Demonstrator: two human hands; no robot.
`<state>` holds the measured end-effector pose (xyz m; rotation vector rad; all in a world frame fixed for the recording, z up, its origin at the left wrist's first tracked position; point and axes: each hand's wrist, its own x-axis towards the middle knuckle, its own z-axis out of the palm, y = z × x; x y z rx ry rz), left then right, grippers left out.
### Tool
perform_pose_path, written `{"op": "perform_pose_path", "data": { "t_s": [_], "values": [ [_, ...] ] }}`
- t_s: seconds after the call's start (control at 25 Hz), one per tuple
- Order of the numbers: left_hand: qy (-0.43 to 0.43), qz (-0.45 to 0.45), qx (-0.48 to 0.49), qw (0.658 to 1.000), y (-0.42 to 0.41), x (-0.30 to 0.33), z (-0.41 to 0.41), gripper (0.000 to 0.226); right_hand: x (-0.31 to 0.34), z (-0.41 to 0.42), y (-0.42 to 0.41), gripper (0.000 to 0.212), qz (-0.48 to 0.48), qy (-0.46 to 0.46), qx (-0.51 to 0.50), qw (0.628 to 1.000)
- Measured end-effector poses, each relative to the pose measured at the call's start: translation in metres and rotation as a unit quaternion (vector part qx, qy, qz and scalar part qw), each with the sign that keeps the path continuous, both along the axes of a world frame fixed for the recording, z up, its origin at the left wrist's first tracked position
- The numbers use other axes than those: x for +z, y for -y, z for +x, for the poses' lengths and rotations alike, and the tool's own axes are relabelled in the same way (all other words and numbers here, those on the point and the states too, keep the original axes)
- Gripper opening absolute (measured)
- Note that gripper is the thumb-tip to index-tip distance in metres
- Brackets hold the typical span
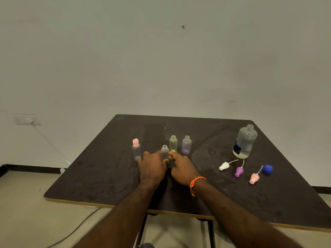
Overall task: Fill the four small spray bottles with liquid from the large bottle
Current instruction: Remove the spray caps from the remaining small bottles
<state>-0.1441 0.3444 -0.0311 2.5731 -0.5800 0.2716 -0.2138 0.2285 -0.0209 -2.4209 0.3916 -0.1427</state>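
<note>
On the dark scuffed desk, both the left hand and right hand pinch a clear uncapped bottle, crowded by a yellowish bottle behind and a pink-capped bottle alongside.

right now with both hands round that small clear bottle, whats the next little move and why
Probably reach the right hand to the uncapped large clear bottle: the small clear open-necked bottle stands upright between both hands, ready for pouring, steadied by the left hand.
</note>
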Motion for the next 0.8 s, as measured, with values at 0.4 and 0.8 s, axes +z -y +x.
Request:
{"op": "perform_pose_path", "data": {
  "t_s": [0.4, 0.8],
  "values": [
    [-0.014, -0.012, 0.061, 0.998, 0.026, -0.008, 0.043, 0.02, 0.006, 0.047, 0.012, 0.075, 0.023, -0.021, 0.009, 0.999],
    [0.141, -0.147, 0.042, 0.978, -0.02, -0.005, -0.013, 0.009, 0.02, 0.009, -0.002, 0.054, -0.03, 0.085, -0.04, 0.995]
  ]
}}
